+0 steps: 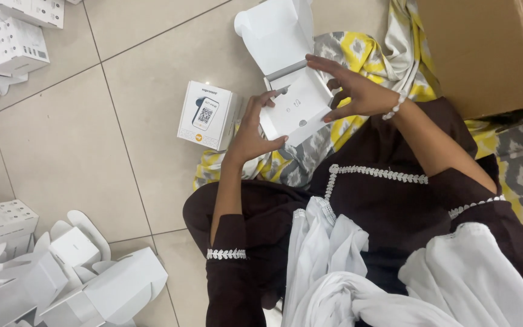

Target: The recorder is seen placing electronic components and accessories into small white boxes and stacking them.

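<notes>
Fingers (pixel 272 97) of the left hand (pixel 250 130) were spread and pressed against the near edge of an open white box (pixel 295 106), while the right hand (pixel 349 91) curled over its far side at 3 o'clock, fingers bent on the rim. The box, lid flap raised toward 12 o'clock, was held above the lap. A closed printed box (pixel 208 115) stood on the tiled floor (pixel 62 139) at 9 o'clock, a cardboard carton (pixel 482 51) at 2 o'clock.

The open box (pixel 295 106) is plain white. Just left of it, a closed box (pixel 208 115) is white with a dark device print. Beneath the open box lies yellow-and-grey patterned cloth (pixel 364 54); right of it, a brown carton (pixel 485 54). The floor (pixel 80 139) is beige tile.
</notes>
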